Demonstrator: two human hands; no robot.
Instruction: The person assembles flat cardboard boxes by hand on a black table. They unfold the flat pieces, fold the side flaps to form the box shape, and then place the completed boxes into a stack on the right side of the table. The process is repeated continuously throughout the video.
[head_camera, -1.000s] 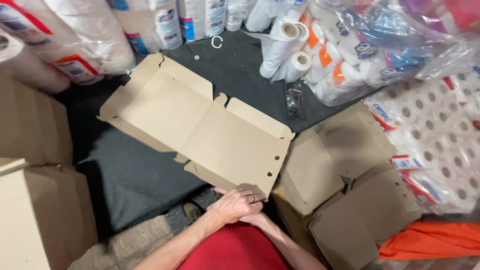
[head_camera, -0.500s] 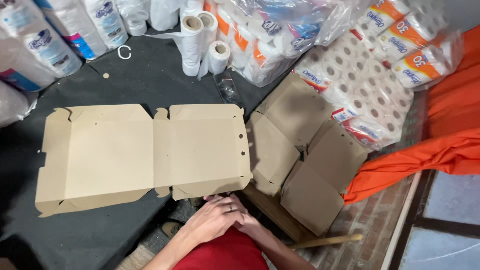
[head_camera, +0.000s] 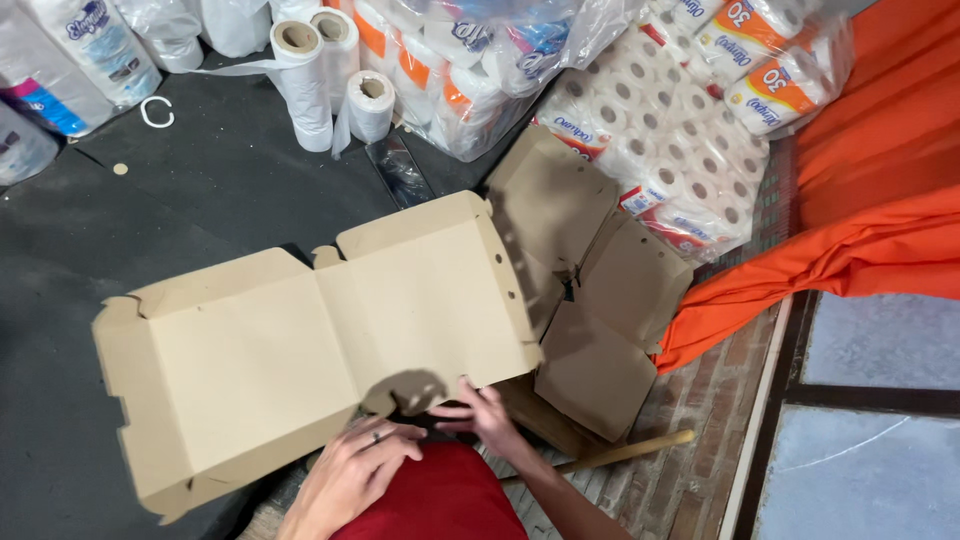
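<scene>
Flat unfolded cardboard box blank (head_camera: 310, 340), tan, lying just beyond the fingertips. Left hand (head_camera: 350, 470): fingers loosely curled, seemingly touching the blank's near edge. Right hand (head_camera: 485, 415): fingers spread at the same edge, grip unclear. Further blanks (head_camera: 590, 290) right of the fingers.

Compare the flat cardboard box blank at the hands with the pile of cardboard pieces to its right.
The flat box blank lies spread open as one sheet, side flaps slightly raised; the cardboard pile is several overlapping pieces at odd angles. The blank has the left hand and right hand at its near edge; the pile is untouched. The blank lies on dark floor covering; the pile leans toward the paper-roll packs. Both are plain brown cardboard.
</scene>
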